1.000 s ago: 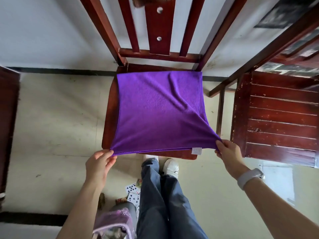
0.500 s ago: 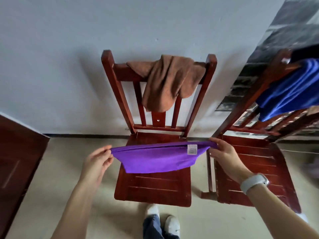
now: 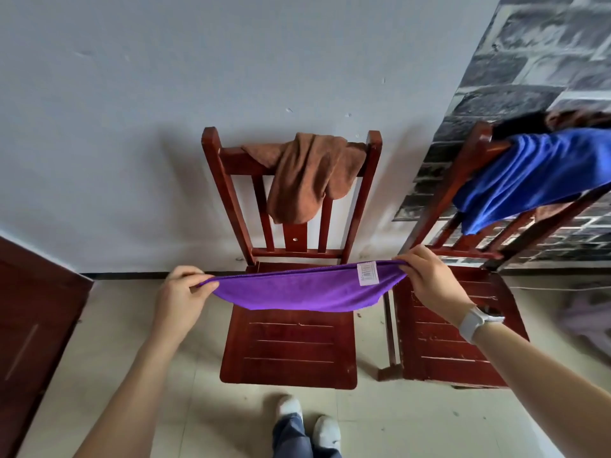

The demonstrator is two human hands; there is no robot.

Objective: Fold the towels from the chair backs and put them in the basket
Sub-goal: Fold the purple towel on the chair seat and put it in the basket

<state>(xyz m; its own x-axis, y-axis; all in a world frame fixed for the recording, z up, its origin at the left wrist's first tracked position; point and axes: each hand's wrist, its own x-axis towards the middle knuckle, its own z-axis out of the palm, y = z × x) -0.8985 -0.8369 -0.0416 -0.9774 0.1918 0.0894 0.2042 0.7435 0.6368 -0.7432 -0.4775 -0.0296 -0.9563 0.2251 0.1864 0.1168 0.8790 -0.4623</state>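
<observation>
The purple microfibre towel (image 3: 307, 290) is held up in the air above the slatted seat of the red-brown wooden chair (image 3: 291, 352), stretched across between both hands. Its left end is pinched by the left hand (image 3: 180, 297), fingers curled over the top edge and thumb tucked beneath. Its right end is gripped by the right hand (image 3: 429, 279), fingers bent down over the gathered corner. The cloth is doubled over (the top edge runs nearly straight from hand to hand, the lower edge sags in a shallow curve), and a small white care label (image 3: 367, 273) is seen on the near face, close to the right hand. A white band (image 3: 476, 322) is worn on the right wrist.

On the top rail of the same chair a crumpled brown towel (image 3: 304, 180) is draped, hanging down over the back slats. To the right, a second dark red wooden chair (image 3: 443, 332) is set just beside the first, and a bright blue towel (image 3: 529, 173) is slung over its back rail. Behind it, a grey brick-patterned wall panel (image 3: 535, 54) is seen. Below, on the pale tiled floor (image 3: 396, 421), white shoes (image 3: 325, 431) are planted in front of the chair. A dark wooden panel (image 3: 33, 325) is caught at the left edge.
</observation>
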